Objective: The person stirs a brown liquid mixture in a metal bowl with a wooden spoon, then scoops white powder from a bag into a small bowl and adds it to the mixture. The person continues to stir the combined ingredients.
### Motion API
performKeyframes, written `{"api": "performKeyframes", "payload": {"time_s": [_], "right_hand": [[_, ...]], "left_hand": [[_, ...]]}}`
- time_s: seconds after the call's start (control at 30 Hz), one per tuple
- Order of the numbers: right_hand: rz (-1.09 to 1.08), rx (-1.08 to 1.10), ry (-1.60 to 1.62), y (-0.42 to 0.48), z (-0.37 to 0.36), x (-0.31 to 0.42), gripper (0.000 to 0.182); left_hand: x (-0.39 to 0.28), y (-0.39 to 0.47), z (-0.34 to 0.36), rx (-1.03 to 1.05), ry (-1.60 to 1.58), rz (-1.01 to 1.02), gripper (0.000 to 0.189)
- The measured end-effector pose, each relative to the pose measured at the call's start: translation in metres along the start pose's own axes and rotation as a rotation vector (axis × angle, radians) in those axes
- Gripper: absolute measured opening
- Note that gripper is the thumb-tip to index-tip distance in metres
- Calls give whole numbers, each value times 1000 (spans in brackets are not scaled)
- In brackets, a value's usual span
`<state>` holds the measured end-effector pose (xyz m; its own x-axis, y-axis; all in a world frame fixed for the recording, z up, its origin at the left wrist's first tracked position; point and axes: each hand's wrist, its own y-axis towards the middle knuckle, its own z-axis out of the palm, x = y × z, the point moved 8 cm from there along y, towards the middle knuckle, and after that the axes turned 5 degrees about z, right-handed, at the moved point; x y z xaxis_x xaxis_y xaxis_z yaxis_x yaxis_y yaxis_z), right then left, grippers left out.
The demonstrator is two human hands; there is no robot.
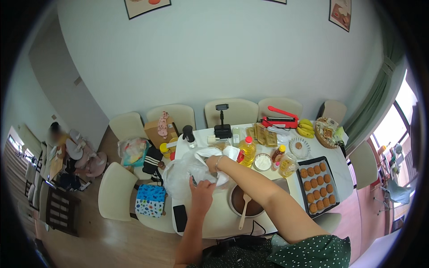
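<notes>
A translucent white plastic bag (177, 176) lies crumpled at the table's left part. My left hand (203, 192) has its fingers curled on the bag's near side, beside a small dark item (193, 181) too small to name. My right hand (214, 163), with a bracelet at the wrist, reaches into the bag's opening beside a white sheet (206, 152); its fingertips are hidden. Under my right forearm stands a round metal bowl (232, 204) of brown paste or dough. A pale spatula (245, 209) rests in it, its handle over the near rim.
A black baking tray (300, 167) bears rows of brown balls. An oil bottle (247, 152), a bowl of white powder (262, 162), a jar (288, 165), bananas (305, 128) and a red sealer (280, 121) stand behind. A phone (180, 218) lies at the near left. A person (60, 140) sits far left.
</notes>
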<state>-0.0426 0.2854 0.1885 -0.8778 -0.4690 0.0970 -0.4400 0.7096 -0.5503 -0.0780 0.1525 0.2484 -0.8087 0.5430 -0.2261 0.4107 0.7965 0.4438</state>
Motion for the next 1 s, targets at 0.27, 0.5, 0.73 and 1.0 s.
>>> {"api": "performKeyframes", "payload": {"time_s": [0.27, 0.5, 0.73, 1.0], "right_hand": [[383, -232, 252, 73, 37, -52, 30], [412, -192, 384, 77, 46, -68, 36], [182, -52, 572, 43, 21, -37, 21], [-28, -760, -10, 0, -7, -10, 15]], "left_hand": [[9, 2, -3, -77, 57, -5, 17], [8, -3, -4, -79, -46, -26, 22], [12, 1, -5, -101, -64, -11, 20], [8, 9, -7, -83, -65, 21, 20]]}}
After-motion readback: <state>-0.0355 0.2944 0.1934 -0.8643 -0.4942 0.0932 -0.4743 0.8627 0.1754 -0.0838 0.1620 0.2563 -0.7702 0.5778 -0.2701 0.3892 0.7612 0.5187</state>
